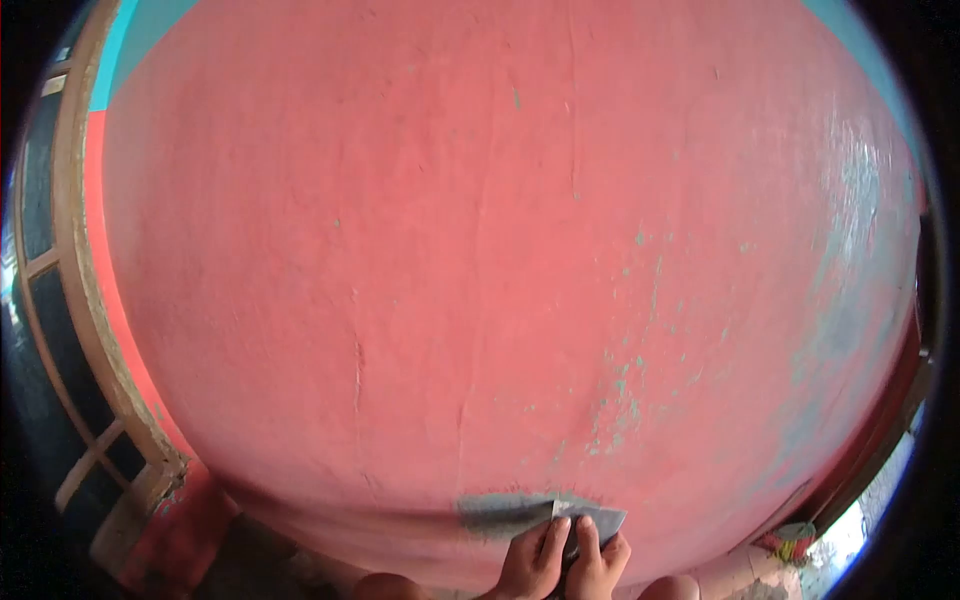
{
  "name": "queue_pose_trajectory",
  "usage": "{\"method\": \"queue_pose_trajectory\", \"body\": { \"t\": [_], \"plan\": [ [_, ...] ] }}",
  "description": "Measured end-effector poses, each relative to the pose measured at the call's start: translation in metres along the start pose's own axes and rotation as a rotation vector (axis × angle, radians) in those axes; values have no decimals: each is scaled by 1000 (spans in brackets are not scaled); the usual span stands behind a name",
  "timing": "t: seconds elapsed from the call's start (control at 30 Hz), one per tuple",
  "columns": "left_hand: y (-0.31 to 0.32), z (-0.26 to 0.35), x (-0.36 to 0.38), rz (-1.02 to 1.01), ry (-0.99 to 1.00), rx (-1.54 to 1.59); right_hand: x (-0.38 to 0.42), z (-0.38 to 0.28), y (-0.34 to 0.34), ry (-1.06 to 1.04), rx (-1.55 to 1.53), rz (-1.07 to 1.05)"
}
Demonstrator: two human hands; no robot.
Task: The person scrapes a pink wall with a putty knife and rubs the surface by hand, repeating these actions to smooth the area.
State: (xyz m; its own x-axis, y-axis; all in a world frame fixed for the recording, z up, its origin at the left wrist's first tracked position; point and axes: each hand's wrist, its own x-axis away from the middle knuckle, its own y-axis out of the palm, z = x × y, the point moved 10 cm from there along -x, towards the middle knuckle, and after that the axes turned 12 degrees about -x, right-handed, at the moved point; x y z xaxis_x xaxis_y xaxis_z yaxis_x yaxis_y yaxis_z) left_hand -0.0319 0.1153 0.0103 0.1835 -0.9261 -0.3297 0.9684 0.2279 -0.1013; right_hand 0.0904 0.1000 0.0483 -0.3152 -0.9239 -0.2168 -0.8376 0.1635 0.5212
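Note:
A scraper with a wide grey metal blade (606,518) and a dark handle is held low against the pink-painted wall (420,250). My left hand (533,562) is closed on it from the left, thumb pressed on the base of the blade. From the right, my right hand (598,568) grips the same tool, its thumb also up on the blade. The blade's edge meets the wall beside a bare grey-green patch (495,512) where the pink paint is gone. Most of the handle is hidden by my fingers.
Small chips in the pink paint (622,385) show green beneath, right of centre. A wood-framed window (85,250) borders the wall at left. My knees (672,588) are at the bottom edge. A small colourful item (790,542) lies at the lower right.

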Motion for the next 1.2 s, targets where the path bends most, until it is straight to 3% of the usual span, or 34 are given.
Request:
{"method": "queue_pose_trajectory", "body": {
  "t": [0.1,0.13,0.4,0.57,0.8,0.93,1.03,1.2],
  "plan": [
    [-1,12,2,-72,-155,-17,-10,11,-18,14,62,-4],
    [-1,15,-2,-84,-57,-15,-14,5,-13,48,117,-48],
    [-20,39,-12,-71,31,-15,-6,11,5,45,22,-11],
    [-20,36,-13,-43,28,-61,-10,-4,14,-26,72,-90],
    [-14,30,-11,-104,-58,16,-9,-2,5,37,140,-60],
    [-15,36,-8,-50,20,-19,-11,-3,10,-7,88,-51],
    [-17,40,-13,-117,-5,15,-6,2,4,46,99,-49],
    [-18,31,-11,-48,-7,-5,-4,4,5,-9,66,-10]
  ]
}}
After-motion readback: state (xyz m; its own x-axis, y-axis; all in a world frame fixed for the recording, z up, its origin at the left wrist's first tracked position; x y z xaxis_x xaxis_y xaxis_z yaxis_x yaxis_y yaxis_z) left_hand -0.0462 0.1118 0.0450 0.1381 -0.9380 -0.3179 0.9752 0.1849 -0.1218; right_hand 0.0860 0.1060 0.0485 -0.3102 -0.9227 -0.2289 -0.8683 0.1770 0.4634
